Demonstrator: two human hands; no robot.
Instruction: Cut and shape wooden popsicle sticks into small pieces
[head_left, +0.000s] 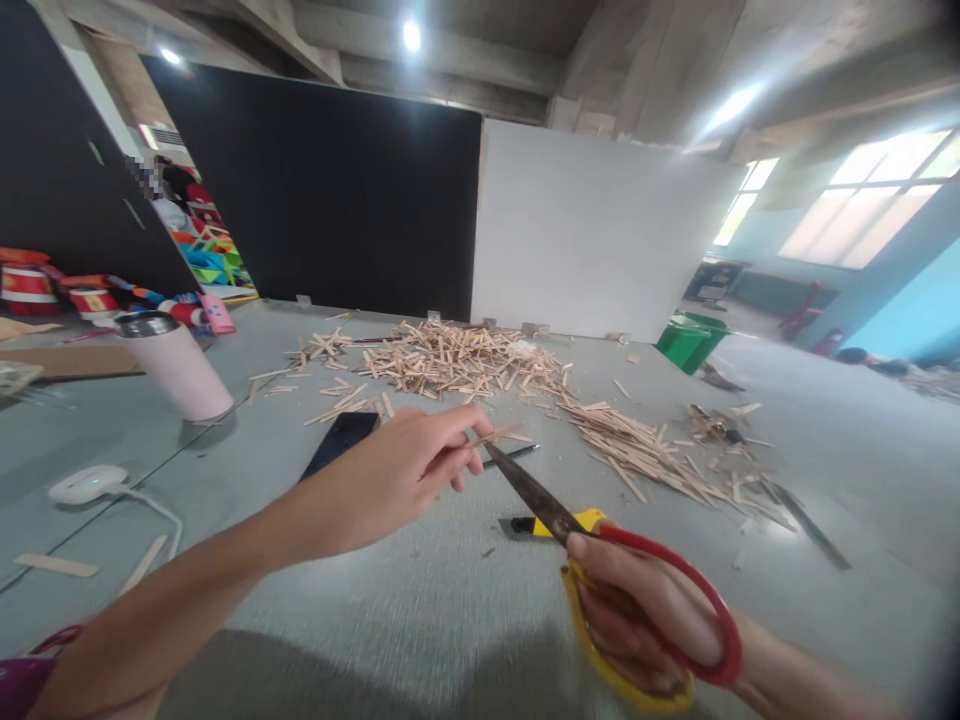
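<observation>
My left hand [420, 460] pinches a thin wooden stick [501, 434] between thumb and fingers, above the grey table [420, 600]. My right hand [645, 620] grips a pair of scissors [570, 525] with red and yellow handles; its dark blades point up and left and reach the stick. A big heap of wooden sticks [457, 362] lies further back on the table, and a second spread of sticks [652, 455] lies to the right. A yellow utility knife [540, 524] rests on the table under the scissors.
A pink tumbler [180, 365] stands at the left, a dark phone [341, 440] lies near my left hand, and a white device with a cable [86, 483] sits at the far left. A green bin [686, 342] is at the back right. Colourful objects [202, 255] are piled at the back left.
</observation>
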